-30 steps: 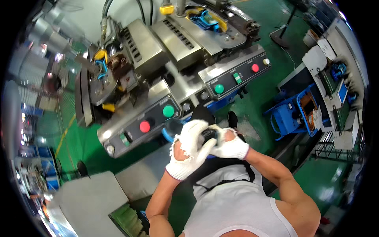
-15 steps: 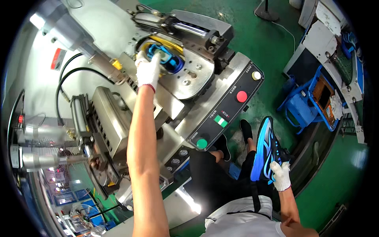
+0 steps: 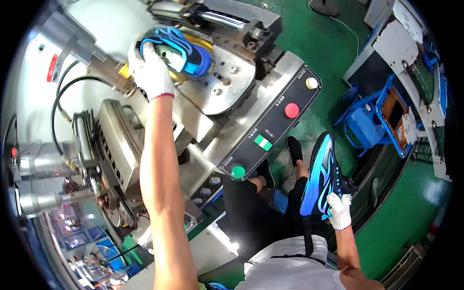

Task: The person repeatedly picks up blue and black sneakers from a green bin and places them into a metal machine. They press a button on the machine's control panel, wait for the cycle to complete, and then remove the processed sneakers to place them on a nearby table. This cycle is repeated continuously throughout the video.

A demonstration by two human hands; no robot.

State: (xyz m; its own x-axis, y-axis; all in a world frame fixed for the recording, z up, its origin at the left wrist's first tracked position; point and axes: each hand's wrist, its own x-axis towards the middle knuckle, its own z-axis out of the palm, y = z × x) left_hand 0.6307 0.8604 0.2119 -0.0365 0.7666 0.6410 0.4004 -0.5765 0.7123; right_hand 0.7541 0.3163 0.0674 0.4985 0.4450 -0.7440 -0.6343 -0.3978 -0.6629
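Note:
My left hand (image 3: 151, 73), in a white knit glove with a red cuff, grips the upper part of a blue shoe (image 3: 197, 63) at the machine. The shoe's opening faces up, with blue laces or straps around it. Its lower part is partly hidden by my hand and by the yellow-edged holder (image 3: 205, 44) around it. Low on the right, my gloved right hand (image 3: 340, 211) is closed around the heel end of a blue and black sneaker (image 3: 320, 176), held toe up with its sole edge to the left.
The metal machine carries a black control panel (image 3: 268, 126) with red, green and white buttons. A thick metal cylinder (image 3: 72, 38) and black hoses stand at left. To the right are a blue stool (image 3: 366, 126) and a workbench (image 3: 386, 48). My legs are below the panel.
My left hand and the blue shoe have shifted up and left, and the shoe appears raised and tilted in the holder. My right hand still holds the sneaker. The whole view has shifted slightly.

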